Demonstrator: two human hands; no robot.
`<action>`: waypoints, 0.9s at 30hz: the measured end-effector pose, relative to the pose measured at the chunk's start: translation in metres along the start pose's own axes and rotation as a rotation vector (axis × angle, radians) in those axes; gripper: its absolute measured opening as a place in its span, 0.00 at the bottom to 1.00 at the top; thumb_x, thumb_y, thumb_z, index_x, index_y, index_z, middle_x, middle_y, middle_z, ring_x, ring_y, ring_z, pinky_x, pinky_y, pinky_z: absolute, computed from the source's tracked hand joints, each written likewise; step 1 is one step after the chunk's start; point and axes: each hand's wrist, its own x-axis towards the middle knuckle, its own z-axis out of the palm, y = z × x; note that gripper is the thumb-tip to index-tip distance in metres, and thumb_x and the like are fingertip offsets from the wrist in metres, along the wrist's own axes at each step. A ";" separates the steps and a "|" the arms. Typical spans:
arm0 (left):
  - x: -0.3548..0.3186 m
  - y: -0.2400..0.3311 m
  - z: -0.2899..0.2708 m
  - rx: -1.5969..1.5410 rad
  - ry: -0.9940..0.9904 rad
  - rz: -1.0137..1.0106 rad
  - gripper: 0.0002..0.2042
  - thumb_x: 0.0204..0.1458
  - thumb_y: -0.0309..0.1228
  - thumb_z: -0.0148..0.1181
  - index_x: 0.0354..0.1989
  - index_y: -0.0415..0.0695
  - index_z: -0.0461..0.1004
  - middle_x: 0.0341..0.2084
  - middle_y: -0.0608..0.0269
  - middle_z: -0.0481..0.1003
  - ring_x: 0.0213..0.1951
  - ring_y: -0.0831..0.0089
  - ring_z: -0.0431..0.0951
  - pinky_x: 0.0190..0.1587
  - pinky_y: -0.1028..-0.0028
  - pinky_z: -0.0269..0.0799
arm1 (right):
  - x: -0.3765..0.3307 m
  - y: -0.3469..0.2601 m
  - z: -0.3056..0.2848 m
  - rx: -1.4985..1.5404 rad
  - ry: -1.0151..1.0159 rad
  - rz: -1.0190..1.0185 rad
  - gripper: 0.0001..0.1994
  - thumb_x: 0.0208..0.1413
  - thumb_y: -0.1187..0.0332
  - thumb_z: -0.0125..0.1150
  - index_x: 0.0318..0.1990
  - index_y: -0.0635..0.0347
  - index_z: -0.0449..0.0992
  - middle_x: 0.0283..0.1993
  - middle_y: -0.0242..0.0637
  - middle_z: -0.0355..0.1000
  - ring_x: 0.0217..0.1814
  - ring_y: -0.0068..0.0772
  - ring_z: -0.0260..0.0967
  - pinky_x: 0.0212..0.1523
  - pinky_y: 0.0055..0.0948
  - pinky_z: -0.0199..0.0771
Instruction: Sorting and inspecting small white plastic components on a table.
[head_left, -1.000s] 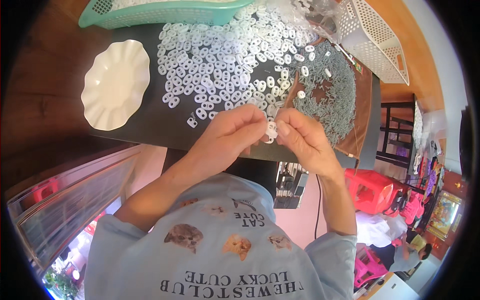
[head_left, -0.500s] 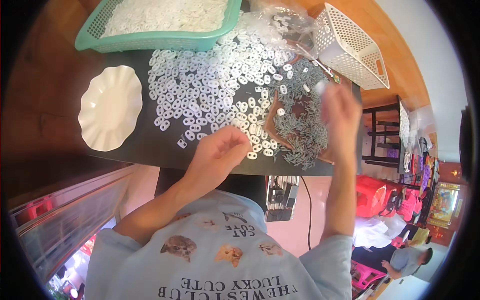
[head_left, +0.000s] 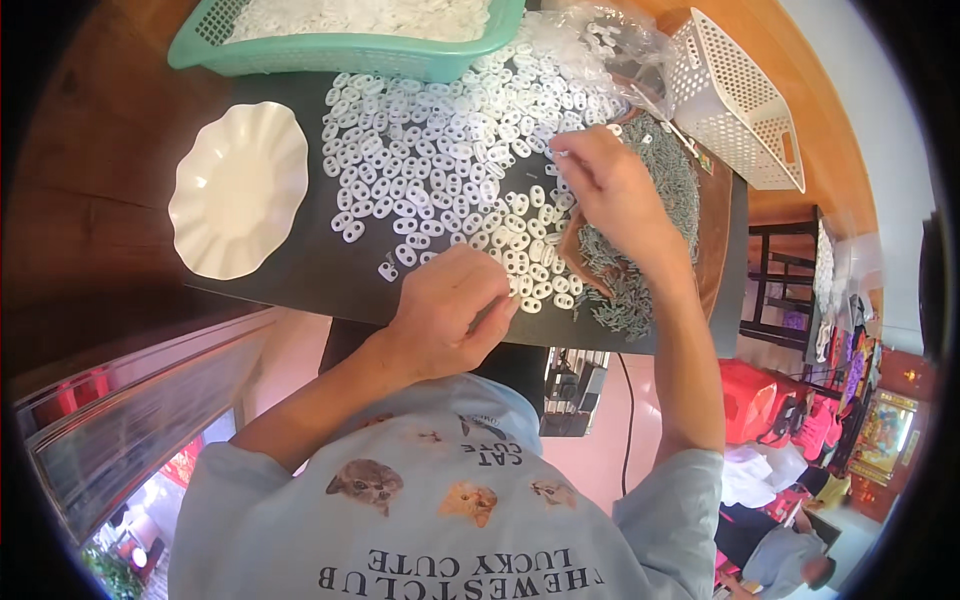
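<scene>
Many small white oval plastic pieces with two holes (head_left: pixel 400 180) lie spread over the dark tabletop. My left hand (head_left: pixel 452 308) is closed at the near edge of this spread, beside a denser group of cream-white pieces (head_left: pixel 515 240). Thumb and fingers are drawn together there, and what they hold, if anything, is hidden. Farther right, my right hand (head_left: pixel 612 190) reaches over the white pieces with fingers bent and pinched. Something pale shows at its fingertips, too small to name. Under and beside that hand lies a heap of small grey pin-like parts (head_left: pixel 665 180) on brown sheet material (head_left: pixel 712 250).
A green basket (head_left: pixel 350 60) full of white pieces stands at the far left. Left of the spread is a cream wavy-edged dish (head_left: pixel 240 190). A clear plastic bag (head_left: pixel 600 40) and a white perforated basket (head_left: pixel 735 110) are at the far right. Another person (head_left: pixel 785 560) sits beyond, at right.
My right hand has moved left from above the grey parts to the white pieces. My left hand stays closed near the table's front edge. The whole view has shifted slightly.
</scene>
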 end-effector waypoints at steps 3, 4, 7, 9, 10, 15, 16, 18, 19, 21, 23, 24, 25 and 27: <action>-0.002 -0.005 0.003 0.005 0.023 0.067 0.06 0.44 0.19 0.62 0.28 0.40 0.71 0.25 0.58 0.73 0.26 0.61 0.73 0.29 0.67 0.68 | 0.004 -0.002 0.013 -0.153 -0.025 -0.062 0.07 0.55 0.73 0.59 0.41 0.59 0.76 0.34 0.42 0.69 0.35 0.46 0.71 0.35 0.37 0.71; -0.002 -0.005 0.003 0.006 0.025 0.062 0.06 0.44 0.19 0.62 0.28 0.40 0.71 0.25 0.58 0.73 0.26 0.61 0.73 0.29 0.67 0.68 | 0.004 -0.005 0.013 -0.161 -0.041 -0.070 0.06 0.55 0.72 0.59 0.40 0.59 0.76 0.34 0.41 0.70 0.35 0.45 0.72 0.35 0.37 0.71; -0.002 -0.002 0.002 -0.021 0.053 0.103 0.06 0.41 0.18 0.62 0.26 0.40 0.70 0.24 0.58 0.73 0.25 0.61 0.73 0.28 0.67 0.68 | 0.005 -0.011 0.013 -0.205 -0.081 -0.068 0.05 0.55 0.71 0.60 0.38 0.60 0.75 0.34 0.39 0.70 0.34 0.45 0.72 0.34 0.38 0.71; -0.001 -0.002 0.001 -0.004 0.040 0.115 0.07 0.40 0.18 0.61 0.26 0.40 0.70 0.24 0.58 0.72 0.25 0.61 0.73 0.27 0.67 0.67 | 0.006 -0.008 0.014 -0.247 -0.113 -0.114 0.05 0.55 0.71 0.59 0.38 0.59 0.75 0.34 0.38 0.70 0.34 0.45 0.72 0.35 0.38 0.72; -0.001 -0.002 0.002 -0.005 0.040 0.114 0.07 0.40 0.18 0.61 0.26 0.40 0.70 0.24 0.58 0.72 0.25 0.61 0.73 0.27 0.67 0.67 | 0.006 -0.010 0.014 -0.248 -0.115 -0.114 0.05 0.55 0.71 0.59 0.38 0.59 0.75 0.34 0.38 0.70 0.34 0.45 0.72 0.35 0.38 0.72; -0.002 -0.003 0.002 0.010 0.047 0.126 0.08 0.39 0.17 0.62 0.26 0.39 0.69 0.24 0.58 0.72 0.24 0.61 0.73 0.27 0.67 0.67 | 0.012 -0.012 0.024 -0.269 -0.127 -0.180 0.05 0.55 0.70 0.60 0.39 0.56 0.75 0.34 0.36 0.70 0.35 0.44 0.72 0.35 0.38 0.73; -0.002 -0.003 0.003 0.009 0.047 0.125 0.08 0.39 0.17 0.62 0.26 0.39 0.69 0.24 0.58 0.72 0.24 0.61 0.73 0.27 0.67 0.67 | 0.013 -0.012 0.026 -0.269 -0.128 -0.179 0.05 0.55 0.70 0.60 0.39 0.56 0.75 0.34 0.36 0.70 0.35 0.44 0.72 0.35 0.38 0.73; -0.003 -0.004 0.003 0.012 0.055 0.134 0.08 0.39 0.17 0.62 0.26 0.39 0.69 0.24 0.58 0.72 0.24 0.61 0.73 0.27 0.67 0.67 | 0.016 -0.014 0.032 -0.335 -0.131 -0.203 0.07 0.54 0.70 0.60 0.40 0.57 0.75 0.34 0.36 0.69 0.35 0.44 0.73 0.34 0.39 0.73; -0.003 -0.004 0.002 0.013 0.055 0.133 0.08 0.39 0.17 0.62 0.26 0.39 0.69 0.24 0.58 0.72 0.24 0.61 0.73 0.27 0.67 0.67 | 0.018 -0.015 0.034 -0.334 -0.131 -0.203 0.07 0.54 0.70 0.60 0.40 0.57 0.75 0.34 0.36 0.69 0.35 0.44 0.73 0.34 0.39 0.73; -0.003 -0.004 0.003 0.019 0.066 0.140 0.08 0.39 0.17 0.62 0.26 0.39 0.69 0.24 0.58 0.72 0.24 0.61 0.73 0.27 0.67 0.67 | 0.019 -0.016 0.037 -0.450 -0.155 -0.253 0.07 0.54 0.70 0.60 0.40 0.58 0.74 0.34 0.38 0.69 0.35 0.44 0.73 0.34 0.39 0.74; -0.003 -0.003 0.001 0.016 0.054 0.131 0.08 0.40 0.17 0.61 0.27 0.39 0.70 0.24 0.58 0.72 0.24 0.61 0.73 0.27 0.67 0.68 | 0.020 -0.017 0.040 -0.475 -0.163 -0.237 0.07 0.53 0.71 0.60 0.39 0.59 0.74 0.34 0.40 0.70 0.35 0.45 0.73 0.34 0.39 0.74; -0.003 -0.003 0.000 0.014 0.041 0.123 0.07 0.40 0.17 0.61 0.28 0.39 0.70 0.25 0.58 0.72 0.25 0.61 0.73 0.28 0.67 0.68 | 0.021 -0.018 0.041 -0.502 -0.170 -0.220 0.06 0.53 0.72 0.60 0.38 0.60 0.74 0.35 0.42 0.71 0.34 0.46 0.72 0.34 0.39 0.73; -0.003 -0.003 0.000 0.013 0.041 0.123 0.07 0.40 0.17 0.61 0.28 0.39 0.70 0.25 0.58 0.72 0.25 0.61 0.73 0.28 0.67 0.68 | 0.019 -0.015 0.041 -0.502 -0.170 -0.220 0.06 0.53 0.72 0.60 0.38 0.60 0.74 0.35 0.42 0.71 0.34 0.46 0.72 0.34 0.39 0.73; -0.003 -0.003 0.000 -0.056 0.069 0.121 0.06 0.45 0.17 0.59 0.32 0.37 0.71 0.28 0.55 0.73 0.27 0.61 0.74 0.29 0.68 0.69 | 0.013 -0.014 0.039 -0.160 0.012 -0.227 0.04 0.55 0.73 0.59 0.36 0.61 0.75 0.31 0.39 0.71 0.30 0.34 0.72 0.30 0.31 0.71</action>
